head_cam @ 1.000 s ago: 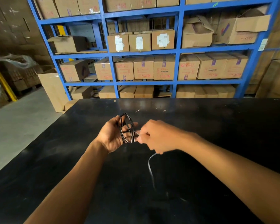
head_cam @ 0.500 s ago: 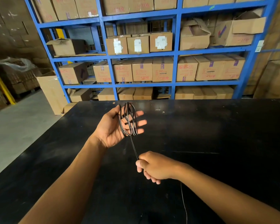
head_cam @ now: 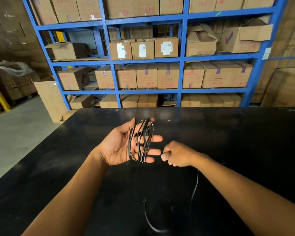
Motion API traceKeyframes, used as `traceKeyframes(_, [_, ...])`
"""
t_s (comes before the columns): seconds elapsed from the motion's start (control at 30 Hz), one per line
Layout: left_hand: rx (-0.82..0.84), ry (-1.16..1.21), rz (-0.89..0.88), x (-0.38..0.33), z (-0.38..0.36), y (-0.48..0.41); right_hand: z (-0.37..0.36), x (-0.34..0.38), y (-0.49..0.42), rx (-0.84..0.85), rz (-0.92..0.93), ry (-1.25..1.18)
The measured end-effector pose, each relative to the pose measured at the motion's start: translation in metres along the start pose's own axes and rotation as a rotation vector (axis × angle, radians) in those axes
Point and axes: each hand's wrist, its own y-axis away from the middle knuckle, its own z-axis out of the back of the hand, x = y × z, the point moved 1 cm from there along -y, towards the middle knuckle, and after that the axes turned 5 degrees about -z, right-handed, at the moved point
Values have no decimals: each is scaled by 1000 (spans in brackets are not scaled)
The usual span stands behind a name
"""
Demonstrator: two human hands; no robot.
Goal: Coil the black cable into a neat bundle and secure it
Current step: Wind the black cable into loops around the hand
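Several loops of the black cable (head_cam: 144, 140) are wound around the straight fingers of my left hand (head_cam: 121, 143), which is held palm up above the black table. My right hand (head_cam: 176, 155) is just right of those fingertips, curled into a fist that pinches the cable's free length. The loose tail (head_cam: 194, 188) drops from under my right wrist and curves across the dark tabletop toward the near edge, where its end is hard to make out.
The black table (head_cam: 228, 133) fills the lower half of the view. Behind it stands a blue shelving rack (head_cam: 182, 57) packed with cardboard boxes. A tall carton (head_cam: 49, 99) and grey floor lie to the left.
My right hand has risen from below the coil to beside my left fingertips, bringing the cable up with it. The loops on my left hand have spread wider.
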Motion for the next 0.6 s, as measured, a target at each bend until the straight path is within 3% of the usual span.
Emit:
traceKeyframes(0.27, [-96,-167,163,19,-18,-4,67,27,0,-211,78,132])
traceKeyframes(0.5, [-358,-290,211,30,-13,-14,95,70,21,-306,139,227])
traceKeyframes(0.6, [-512,-320,126,26,-11,-18,86,84,34,-241,120,167])
